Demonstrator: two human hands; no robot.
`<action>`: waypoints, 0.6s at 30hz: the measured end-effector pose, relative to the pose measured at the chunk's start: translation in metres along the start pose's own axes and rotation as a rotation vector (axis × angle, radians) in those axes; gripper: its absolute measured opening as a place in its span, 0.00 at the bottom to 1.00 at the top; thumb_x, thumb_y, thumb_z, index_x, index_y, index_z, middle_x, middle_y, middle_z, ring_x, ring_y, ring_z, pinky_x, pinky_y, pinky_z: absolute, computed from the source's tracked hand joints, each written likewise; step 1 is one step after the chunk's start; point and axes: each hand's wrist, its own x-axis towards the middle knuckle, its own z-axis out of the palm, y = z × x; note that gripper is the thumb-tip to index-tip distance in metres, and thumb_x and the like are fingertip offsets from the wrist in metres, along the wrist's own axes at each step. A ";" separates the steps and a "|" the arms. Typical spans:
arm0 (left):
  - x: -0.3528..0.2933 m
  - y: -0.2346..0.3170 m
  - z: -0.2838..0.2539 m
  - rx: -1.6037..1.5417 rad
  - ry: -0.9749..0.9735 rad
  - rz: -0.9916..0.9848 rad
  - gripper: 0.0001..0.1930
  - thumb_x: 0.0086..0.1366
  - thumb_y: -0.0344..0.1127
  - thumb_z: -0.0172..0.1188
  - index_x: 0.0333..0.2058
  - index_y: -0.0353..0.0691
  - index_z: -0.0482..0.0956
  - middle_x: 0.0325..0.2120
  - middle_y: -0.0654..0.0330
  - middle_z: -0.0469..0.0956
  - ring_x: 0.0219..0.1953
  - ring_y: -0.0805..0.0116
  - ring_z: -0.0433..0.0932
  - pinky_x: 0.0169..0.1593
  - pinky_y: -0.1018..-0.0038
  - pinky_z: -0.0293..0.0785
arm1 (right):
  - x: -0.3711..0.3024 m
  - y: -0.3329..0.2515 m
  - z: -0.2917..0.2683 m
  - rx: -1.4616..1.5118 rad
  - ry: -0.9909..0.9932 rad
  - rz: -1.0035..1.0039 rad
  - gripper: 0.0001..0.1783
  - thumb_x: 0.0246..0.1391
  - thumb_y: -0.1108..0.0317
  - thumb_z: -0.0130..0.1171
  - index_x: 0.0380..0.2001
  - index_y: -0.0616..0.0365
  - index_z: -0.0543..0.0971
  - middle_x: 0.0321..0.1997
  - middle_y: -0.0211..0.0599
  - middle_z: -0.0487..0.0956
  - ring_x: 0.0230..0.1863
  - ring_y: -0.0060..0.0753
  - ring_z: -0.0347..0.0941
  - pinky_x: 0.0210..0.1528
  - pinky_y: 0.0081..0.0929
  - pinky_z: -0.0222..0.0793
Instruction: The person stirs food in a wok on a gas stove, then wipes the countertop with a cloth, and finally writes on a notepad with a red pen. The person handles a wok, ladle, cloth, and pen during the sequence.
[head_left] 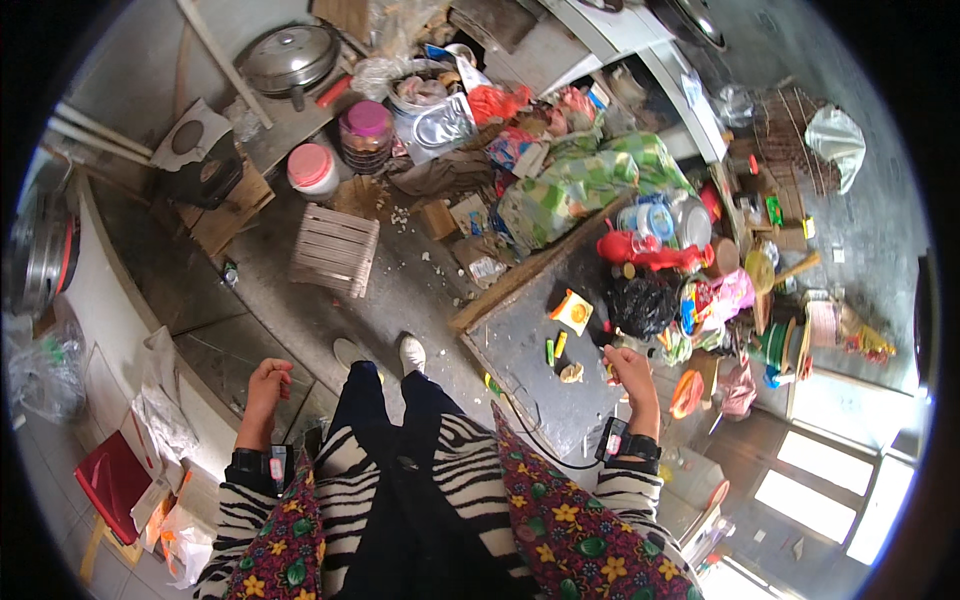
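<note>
Over the near right part of a dark-topped table [510, 345] is my right hand [630, 373], its fingers drawn together. Whatever they hold, if anything, is too small to make out. Just left of it on the tabletop lie a small green cylinder [549, 351], a small yellow cylinder [560, 346] and a crumpled tan lump [571, 373]. Beyond these is an orange and white packet [572, 312]. A black plastic bag [642, 306] sits beyond my right hand. My left hand [268, 384] hangs at my left side above the floor, fingers curled, with nothing seen in it.
A slatted stool [335, 250] stands on the littered floor ahead. Behind it are a pink-lidded tub [313, 171], a purple-lidded jar [366, 138] and a lidded pan [290, 58]. Green checked cloth [590, 190] covers a heap behind the table. A dark cable [535, 432] hangs near its front edge.
</note>
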 end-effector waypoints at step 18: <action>-0.006 -0.026 -0.048 -0.025 -0.025 -0.092 0.10 0.64 0.33 0.47 0.39 0.44 0.78 0.26 0.68 0.75 0.23 0.78 0.69 0.27 0.80 0.68 | -0.029 -0.072 0.040 -0.036 0.016 -0.095 0.19 0.59 0.54 0.59 0.24 0.60 0.81 0.15 0.22 0.70 0.18 0.14 0.65 0.22 0.17 0.60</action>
